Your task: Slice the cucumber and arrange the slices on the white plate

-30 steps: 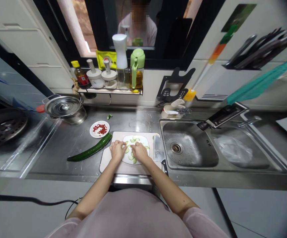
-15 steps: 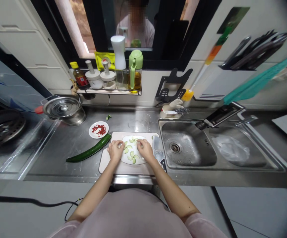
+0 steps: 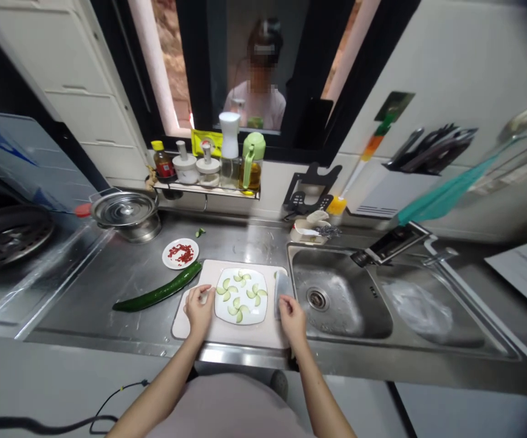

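Observation:
A white plate (image 3: 241,310) with cucumber slices (image 3: 240,294) arranged in small fans lies on a pale cutting board (image 3: 231,331). My left hand (image 3: 199,310) rests with curled fingers at the plate's left edge, touching it. My right hand (image 3: 291,316) lies at the board's right edge, on the handle end of a cleaver (image 3: 282,285) whose blade lies flat beside the plate. A whole cucumber (image 3: 158,293) lies on the steel counter left of the board.
A small dish of chopped red chilli (image 3: 180,253) and a lidded pot (image 3: 125,213) stand at the left. A sink (image 3: 340,298) with a tap (image 3: 393,241) is at the right. A shelf of bottles (image 3: 208,164) runs along the back wall. A person's reflection shows in the window.
Both hands have drawn back from the slices to the plate's sides; the right hand has gone to the cleaver. The camera has tilted up and pulled back.

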A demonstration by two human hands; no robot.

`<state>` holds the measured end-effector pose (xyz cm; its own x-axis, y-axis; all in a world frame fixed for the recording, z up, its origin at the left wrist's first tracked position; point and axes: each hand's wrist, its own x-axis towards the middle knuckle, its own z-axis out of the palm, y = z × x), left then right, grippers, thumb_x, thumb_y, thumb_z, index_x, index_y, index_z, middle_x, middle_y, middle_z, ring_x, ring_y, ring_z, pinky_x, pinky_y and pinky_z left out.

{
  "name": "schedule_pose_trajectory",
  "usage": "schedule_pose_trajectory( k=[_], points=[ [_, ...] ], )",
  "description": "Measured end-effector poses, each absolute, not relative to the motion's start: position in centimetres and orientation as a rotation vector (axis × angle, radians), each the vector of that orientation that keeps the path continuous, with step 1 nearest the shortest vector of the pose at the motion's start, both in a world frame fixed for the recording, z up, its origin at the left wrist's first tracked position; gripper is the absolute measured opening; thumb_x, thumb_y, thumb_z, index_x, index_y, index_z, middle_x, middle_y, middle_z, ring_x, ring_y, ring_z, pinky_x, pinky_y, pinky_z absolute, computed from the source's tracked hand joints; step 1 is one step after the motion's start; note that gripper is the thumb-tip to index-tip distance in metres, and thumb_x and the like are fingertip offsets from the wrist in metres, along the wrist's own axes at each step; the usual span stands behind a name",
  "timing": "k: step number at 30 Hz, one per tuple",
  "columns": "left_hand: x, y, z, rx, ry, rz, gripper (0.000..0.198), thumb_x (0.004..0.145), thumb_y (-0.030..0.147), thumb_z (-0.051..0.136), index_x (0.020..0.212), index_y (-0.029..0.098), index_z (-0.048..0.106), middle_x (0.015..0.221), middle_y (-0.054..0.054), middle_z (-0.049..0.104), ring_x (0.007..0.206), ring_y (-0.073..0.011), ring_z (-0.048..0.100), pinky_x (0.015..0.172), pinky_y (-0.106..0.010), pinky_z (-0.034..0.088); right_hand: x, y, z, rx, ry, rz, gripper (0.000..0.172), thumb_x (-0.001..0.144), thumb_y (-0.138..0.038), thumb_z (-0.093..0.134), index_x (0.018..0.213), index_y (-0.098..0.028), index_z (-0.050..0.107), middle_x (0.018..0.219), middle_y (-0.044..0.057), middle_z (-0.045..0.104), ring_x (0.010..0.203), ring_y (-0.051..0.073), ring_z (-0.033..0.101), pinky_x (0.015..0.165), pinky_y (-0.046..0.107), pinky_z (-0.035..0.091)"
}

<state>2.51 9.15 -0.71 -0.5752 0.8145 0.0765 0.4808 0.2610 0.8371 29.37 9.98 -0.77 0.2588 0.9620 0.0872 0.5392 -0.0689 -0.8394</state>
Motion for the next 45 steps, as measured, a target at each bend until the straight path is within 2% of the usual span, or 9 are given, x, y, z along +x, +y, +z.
schedule_pose_trajectory(
  k=[10,19,23,27,29,32,37,40,45],
  points=[
    [2.0,9.0,-0.1,1.251,2.054,1.377,0.024,0.081,0.043,0.058,0.087,0.023,0.068,0.091,-0.006,0.067,0.086,-0.0201,0.061,0.082,-0.032,0.048,29.0,9.9,-0.9,-1.673,-1.406,0.665,0.054,0.075,-0.060,0.050,0.090,-0.014,0.073,0.080,0.013,0.073,0.070,0.023,0.064,0.066,0.032,0.051],
    [-3.4,9.1,0.7,1.332,1.957,1.379,0.026,0.079,0.041,0.059,0.091,0.020,0.069,0.086,-0.004,0.065,0.075,-0.0147,0.057,0.076,-0.028,0.047,29.2,9.9,-0.9,-1.688,-1.349,0.668,0.058,0.071,-0.066,0.052,0.088,-0.015,0.074,0.078,0.012,0.072,0.064,0.022,0.062,0.060,0.031,0.049],
    [-7.2,11.0,0.7,1.187,2.006,1.389,0.030,0.078,0.042,0.059,0.094,0.018,0.068,0.076,-0.001,0.063,0.065,-0.0124,0.054,0.068,-0.024,0.045,29.7,9.6,-0.7,-1.691,-1.330,0.661,0.055,0.070,-0.063,0.053,0.088,-0.015,0.074,0.080,0.012,0.073,0.067,0.022,0.062,0.062,0.031,0.048],
    [-9.7,13.8,-0.1,0.962,2.121,1.385,0.033,0.077,0.041,0.060,0.098,0.016,0.067,0.074,-0.001,0.064,0.065,-0.0130,0.057,0.067,-0.024,0.045,29.4,9.5,-0.4,-1.735,-1.292,0.694,0.057,0.069,-0.062,0.054,0.090,-0.012,0.074,0.081,0.012,0.073,0.068,0.022,0.062,0.063,0.030,0.048],
    [-10.3,15.3,-0.5,0.942,2.199,1.295,0.030,0.078,0.037,0.060,0.099,0.017,0.068,0.075,-0.001,0.066,0.068,-0.0147,0.060,0.070,-0.025,0.046,29.0,9.5,-0.4,-1.754,-1.281,0.721,0.059,0.068,-0.062,0.054,0.091,-0.011,0.074,0.080,0.012,0.072,0.065,0.021,0.060,0.062,0.029,0.047],
    [-11.1,17.8,-0.6,1.016,2.351,1.064,0.023,0.080,0.030,0.059,0.099,0.023,0.069,0.086,-0.002,0.071,0.085,-0.0184,0.064,0.080,-0.029,0.045,28.7,9.7,-0.4,-1.750,-1.283,0.754,0.060,0.068,-0.063,0.055,0.092,-0.011,0.074,0.080,0.012,0.072,0.065,0.020,0.059,0.062,0.029,0.047],
    [-12.9,21.8,0.3,1.151,2.521,0.601,0.022,0.081,0.030,0.058,0.098,0.028,0.072,0.107,-0.007,0.071,0.107,-0.0282,0.059,0.090,-0.040,0.042,28.8,9.8,-0.8,-1.732,-1.280,0.780,0.059,0.069,-0.063,0.056,0.093,-0.011,0.074,0.086,0.013,0.073,0.069,0.021,0.061,0.062,0.028,0.047],
    [-13.7,23.5,0.7,1.245,2.529,0.418,0.021,0.082,0.030,0.057,0.096,0.027,0.073,0.109,-0.010,0.070,0.108,-0.0288,0.058,0.091,-0.041,0.040,28.9,9.8,-1.2,-1.733,-1.273,0.776,0.058,0.069,-0.062,0.057,0.091,-0.012,0.074,0.086,0.013,0.073,0.067,0.020,0.061,0.062,0.028,0.048],
    [-14.5,24.8,0.6,1.402,2.466,0.224,0.019,0.080,0.027,0.057,0.091,0.027,0.073,0.107,-0.008,0.069,0.106,-0.0266,0.057,0.091,-0.038,0.040,28.7,10.0,-1.3,-1.753,-1.259,0.753,0.058,0.068,-0.064,0.056,0.089,-0.013,0.074,0.080,0.012,0.072,0.065,0.020,0.059,0.061,0.029,0.048]
  ],
)
